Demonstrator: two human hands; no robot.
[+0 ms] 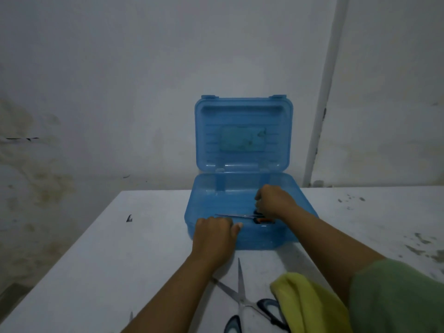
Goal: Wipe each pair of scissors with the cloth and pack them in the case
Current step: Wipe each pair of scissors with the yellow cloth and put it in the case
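A blue plastic case (209,205) stands open on the white table, its lid upright against the wall. My right hand (272,200) reaches inside the case and grips the black-and-orange handle of a pair of scissors (236,216), whose blades point left. On the case's front rim rests my left hand (212,233), fingers curled over the edge. A second pair of scissors (240,294) with blue-grey handles lies spread apart on the table near me. A yellow cloth (305,301) lies beside those handles, partly under my right arm.
The white table (96,260) ends at its left edge and meets a stained wall behind the case. A small dark mark (129,218) sits left of the case. A white pipe (322,104) runs up the wall at the right.
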